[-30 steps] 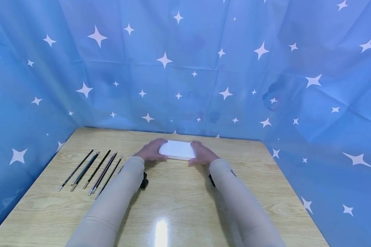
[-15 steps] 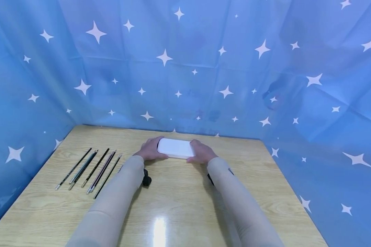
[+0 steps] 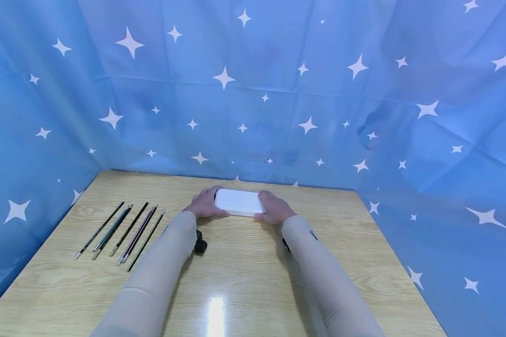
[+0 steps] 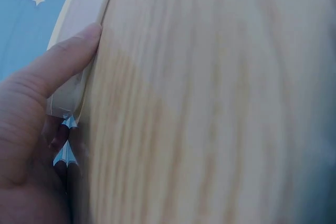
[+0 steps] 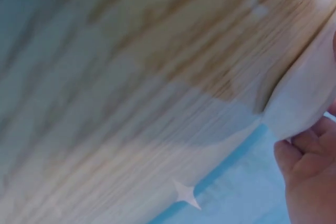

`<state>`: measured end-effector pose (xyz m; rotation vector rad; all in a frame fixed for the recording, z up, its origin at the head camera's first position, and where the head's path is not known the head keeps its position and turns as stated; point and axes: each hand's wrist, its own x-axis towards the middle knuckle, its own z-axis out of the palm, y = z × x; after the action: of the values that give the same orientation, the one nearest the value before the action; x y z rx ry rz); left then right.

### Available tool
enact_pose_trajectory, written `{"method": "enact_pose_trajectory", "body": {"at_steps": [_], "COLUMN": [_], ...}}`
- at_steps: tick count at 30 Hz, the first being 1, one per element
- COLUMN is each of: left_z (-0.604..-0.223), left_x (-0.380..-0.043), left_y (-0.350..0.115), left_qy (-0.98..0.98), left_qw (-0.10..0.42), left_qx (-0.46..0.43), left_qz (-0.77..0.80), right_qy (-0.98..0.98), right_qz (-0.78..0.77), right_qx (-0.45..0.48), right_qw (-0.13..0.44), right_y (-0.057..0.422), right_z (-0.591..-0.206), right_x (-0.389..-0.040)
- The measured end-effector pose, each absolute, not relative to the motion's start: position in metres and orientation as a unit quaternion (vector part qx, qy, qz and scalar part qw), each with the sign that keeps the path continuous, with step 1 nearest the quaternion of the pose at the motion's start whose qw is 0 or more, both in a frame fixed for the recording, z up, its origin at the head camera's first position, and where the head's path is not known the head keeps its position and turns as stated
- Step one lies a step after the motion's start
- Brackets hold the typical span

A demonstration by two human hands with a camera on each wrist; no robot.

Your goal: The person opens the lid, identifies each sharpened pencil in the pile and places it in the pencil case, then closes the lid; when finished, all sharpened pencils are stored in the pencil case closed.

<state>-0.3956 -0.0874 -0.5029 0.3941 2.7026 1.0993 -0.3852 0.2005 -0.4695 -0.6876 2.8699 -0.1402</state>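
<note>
Blue cloth [image 3: 278, 51] backs the surface [image 3: 249, 271]. Left grip [image 3: 205, 204] and right grip [image 3: 276, 208] pinch opposite ends of a white box [image 3: 238, 201], its long axis bridging them, neither being nearer.

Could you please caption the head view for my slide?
Left grip and right grip hold a box near the table's far edge; pencils lie at left.

White box [image 3: 238, 201] gripped at its 2 ends near the far edge of the table [image 3: 244, 267]
The left hand [image 3: 205, 204] holds one side, the right hand [image 3: 276, 208] the other; slim pencils [image 3: 129, 229] lie toward the left edge, and a blue star-printed curtain [image 3: 261, 56] hangs beyond.
</note>
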Motion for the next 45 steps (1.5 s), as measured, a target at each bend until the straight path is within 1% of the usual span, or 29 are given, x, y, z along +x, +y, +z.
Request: {"method": "enact_pose_trajectory", "body": {"at_steps": [9,17,25,29,36,45], "left_z": [-0.504,-0.505,-0.502,-0.502,-0.503,-0.503], "left_x": [-0.398,-0.398,-0.396,-0.394,-0.394,-0.395], "left_y": [-0.086,-0.085,-0.085,-0.085,-0.084,-0.084], "left_qy": [0.915,0.917,0.910,0.910,0.912,0.918], "left_qw": [0.090,0.088,0.092,0.092,0.089,0.086], "left_qx": [0.129,0.134,0.120,0.115,0.118,0.119], "left_qz": [0.371,0.365,0.385,0.387,0.383,0.369], "right_qy": [0.966,0.969,0.972,0.971,0.970,0.968], "right_qz": [-0.022,-0.040,-0.056,-0.060,-0.071,0.008], "right_qx": [-0.246,-0.229,-0.204,-0.205,-0.207,-0.225], "right_qw": [0.075,0.082,0.100,0.108,0.108,0.112], "right_y": [0.200,0.201,0.199,0.199,0.199,0.197], "right_z": [-0.468,-0.465,-0.459,-0.460,-0.461,-0.464], "right_x": [-0.384,-0.387,-0.387,-0.386,-0.386,-0.393]}}
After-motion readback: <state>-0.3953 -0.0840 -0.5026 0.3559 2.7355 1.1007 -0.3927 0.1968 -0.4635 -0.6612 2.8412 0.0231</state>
